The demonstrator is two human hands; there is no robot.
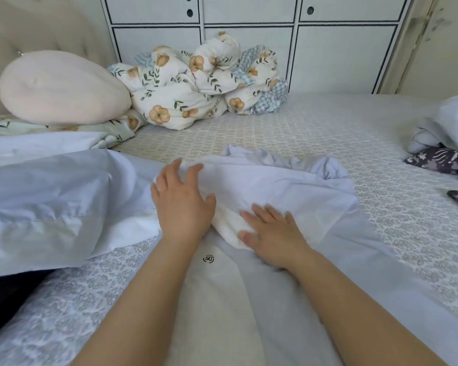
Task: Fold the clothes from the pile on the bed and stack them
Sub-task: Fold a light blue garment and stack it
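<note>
Flat and spread, both hands: left hand [181,204], right hand [270,231], pressing the pale white cotton garment [288,191] lying mid-bed on the grey patterned bed sheet [381,143]. Best smoothed outward from the centre, edges squared before folding over.

One head-worn wide-angle view looks forward and down along the bed [302,133]. Both forearms enter from the bottom edge, the hands close below at frame centre; the wardrobe [249,43] fills the top, far off, its lines bowed.
</note>
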